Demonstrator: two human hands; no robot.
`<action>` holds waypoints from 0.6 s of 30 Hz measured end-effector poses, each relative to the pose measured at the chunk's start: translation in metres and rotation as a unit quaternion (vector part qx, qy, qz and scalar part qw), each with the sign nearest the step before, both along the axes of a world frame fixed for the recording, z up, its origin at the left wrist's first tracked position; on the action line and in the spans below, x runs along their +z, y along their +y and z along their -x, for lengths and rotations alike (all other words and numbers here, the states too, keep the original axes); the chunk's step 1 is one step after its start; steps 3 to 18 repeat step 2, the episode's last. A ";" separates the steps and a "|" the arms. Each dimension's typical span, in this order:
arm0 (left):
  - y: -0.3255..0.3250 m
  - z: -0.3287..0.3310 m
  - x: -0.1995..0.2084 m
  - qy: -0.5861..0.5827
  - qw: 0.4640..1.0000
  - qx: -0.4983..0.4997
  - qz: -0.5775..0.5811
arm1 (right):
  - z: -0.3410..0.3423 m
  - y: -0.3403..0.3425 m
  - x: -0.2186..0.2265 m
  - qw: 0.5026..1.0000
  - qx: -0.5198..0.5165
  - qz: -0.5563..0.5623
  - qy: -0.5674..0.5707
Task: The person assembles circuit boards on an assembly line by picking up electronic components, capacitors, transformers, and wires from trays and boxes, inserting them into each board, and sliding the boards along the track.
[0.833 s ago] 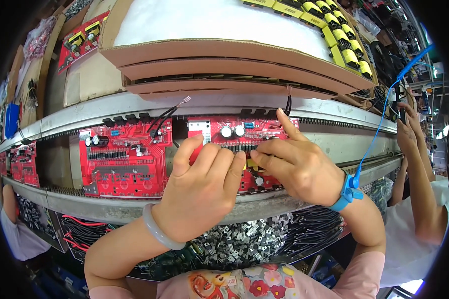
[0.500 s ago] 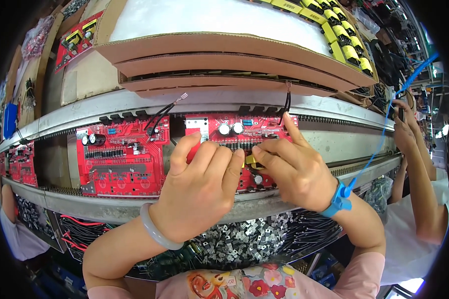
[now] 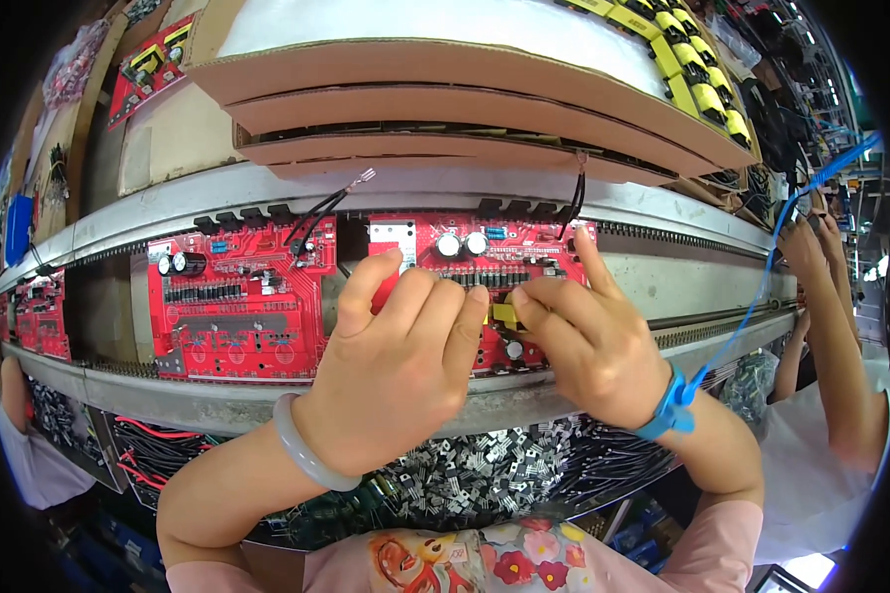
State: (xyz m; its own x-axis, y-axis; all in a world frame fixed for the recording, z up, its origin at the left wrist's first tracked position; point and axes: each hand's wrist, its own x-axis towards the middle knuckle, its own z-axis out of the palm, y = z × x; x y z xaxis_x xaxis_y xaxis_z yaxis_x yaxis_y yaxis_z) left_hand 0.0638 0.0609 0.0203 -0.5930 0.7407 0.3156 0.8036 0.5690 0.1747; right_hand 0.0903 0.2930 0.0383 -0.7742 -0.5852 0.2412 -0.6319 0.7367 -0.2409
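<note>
My left hand [image 3: 400, 361] is closed over the middle of a red circuit board [image 3: 394, 229], fingers curled and thumb beside a yellow transformer [image 3: 504, 315]. From the other side my right hand [image 3: 603, 341] grips the same transformer with thumb and bent fingers, while one finger points up and away. The transformer's underside and part of its body are hidden by my fingers. Round capacitors [image 3: 463, 244] and a row of small black parts stand on this board above my fingertips. A black wire pair [image 3: 576, 203] rises from its right end.
A second red board [image 3: 237, 316] lies to the left on the metal conveyor rail [image 3: 218, 395]. Stacked cardboard trays [image 3: 465, 99] with yellow transformers stand behind. Bins of loose transistors [image 3: 485, 469] and black wires [image 3: 613, 460] lie below. A blue cord trails from my right wrist strap [image 3: 674, 403]. Co-workers' arms [image 3: 826, 316] are at right.
Both hands stay at the transformer; my right fingers have shifted slightly, and more of its yellow top shows between my hands. The co-worker's hands at right have moved a little lower.
</note>
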 end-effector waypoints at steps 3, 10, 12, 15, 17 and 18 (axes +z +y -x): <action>0.001 -0.001 -0.001 -0.001 1.000 0.000 0.000 | 0.005 0.005 0.004 1.000 0.023 0.001 -0.017; 0.001 -0.001 -0.001 -0.001 1.000 0.000 0.000 | 0.005 0.005 0.004 1.000 0.023 0.001 -0.017; 0.001 -0.001 -0.001 -0.001 1.000 0.000 0.000 | 0.005 0.005 0.004 1.000 0.023 0.001 -0.017; 0.001 -0.001 -0.001 -0.001 1.000 0.000 0.000 | 0.005 0.005 0.004 1.000 0.023 0.001 -0.017; 0.001 -0.001 -0.001 -0.001 1.000 0.000 0.000 | 0.005 0.005 0.004 1.000 0.023 0.001 -0.017; 0.001 -0.001 -0.001 -0.001 1.000 0.000 0.000 | 0.005 0.005 0.004 1.000 0.023 0.001 -0.017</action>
